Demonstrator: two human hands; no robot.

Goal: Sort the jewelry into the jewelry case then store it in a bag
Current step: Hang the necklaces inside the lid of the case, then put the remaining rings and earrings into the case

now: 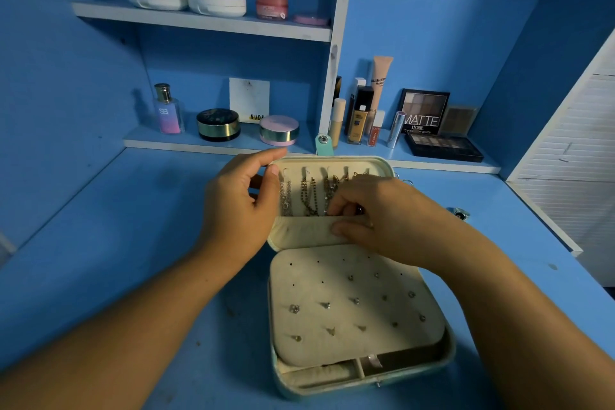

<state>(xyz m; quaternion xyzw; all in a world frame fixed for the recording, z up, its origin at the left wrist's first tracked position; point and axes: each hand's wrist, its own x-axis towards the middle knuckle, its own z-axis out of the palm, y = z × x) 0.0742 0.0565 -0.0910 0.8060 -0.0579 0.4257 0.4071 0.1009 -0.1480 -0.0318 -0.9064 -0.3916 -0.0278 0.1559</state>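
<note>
Cosmetics (357, 123) behind case (332, 161); open desk (139, 236) leftward

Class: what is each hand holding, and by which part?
The left hand grips the jewelry case's lid at its upper left edge. The right hand pinches a necklace chain hanging in the lid, near the chain's lower end.
</note>
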